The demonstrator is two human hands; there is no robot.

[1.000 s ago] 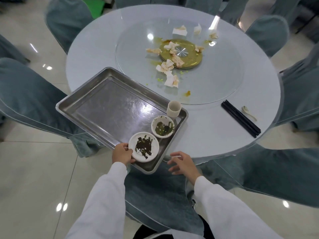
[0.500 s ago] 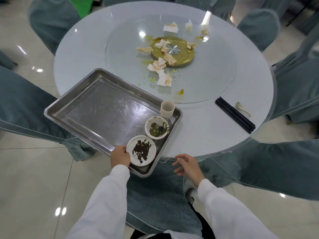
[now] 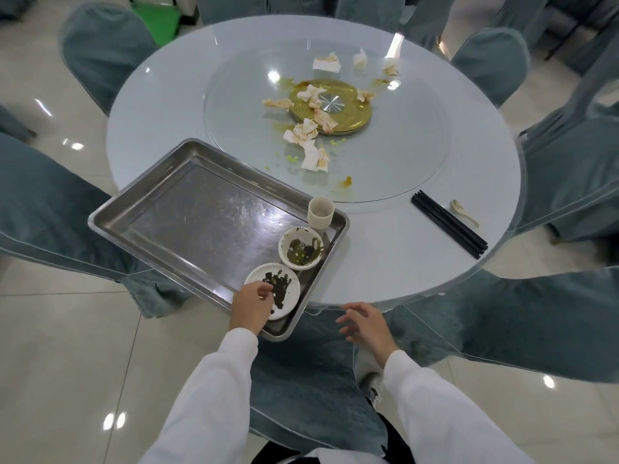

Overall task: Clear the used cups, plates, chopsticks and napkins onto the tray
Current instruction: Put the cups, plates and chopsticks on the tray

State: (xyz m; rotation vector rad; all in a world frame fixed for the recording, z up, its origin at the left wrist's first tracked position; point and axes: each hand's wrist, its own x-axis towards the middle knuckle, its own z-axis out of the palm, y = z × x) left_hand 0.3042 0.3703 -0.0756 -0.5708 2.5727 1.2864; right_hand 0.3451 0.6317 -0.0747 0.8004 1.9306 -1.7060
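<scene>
A steel tray lies half on the round table, its near corner sticking out past the edge. In that right corner stand a dirty white plate, a soiled bowl and a beige cup. My left hand lies over the tray's near rim, fingers curled on the plate's near-left edge. Below the table edge my right hand hovers with fingers spread, holding nothing. Black chopsticks and a spoon lie at the right. Several crumpled napkins litter the glass turntable.
Chairs in grey-green covers ring the table, one right under my arms and others at left and right. A gold hub sits at the turntable's centre with sauce smears and green crumbs around it. The floor is glossy tile.
My left hand has slid from the tray's near rim up onto the plate's edge. My right hand stays open near the table edge.
</scene>
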